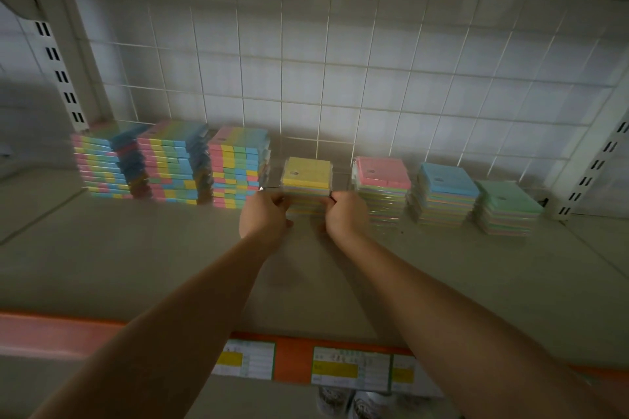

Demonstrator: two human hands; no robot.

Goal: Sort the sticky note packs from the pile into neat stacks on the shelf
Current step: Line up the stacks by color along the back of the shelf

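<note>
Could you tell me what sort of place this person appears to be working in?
Probably a stationery aisle in a shop: a retail shelf with a wire grid back panel, price labels along its orange front edge, and wrapped sticky note stacks in rows, both hands gripping the yellow-topped stack.

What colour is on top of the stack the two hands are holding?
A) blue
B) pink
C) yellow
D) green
C: the left hand and right hand grip the sides of the stack, whose top pack is yellow; the pink, blue and green-topped stacks stand untouched to its right.
</note>
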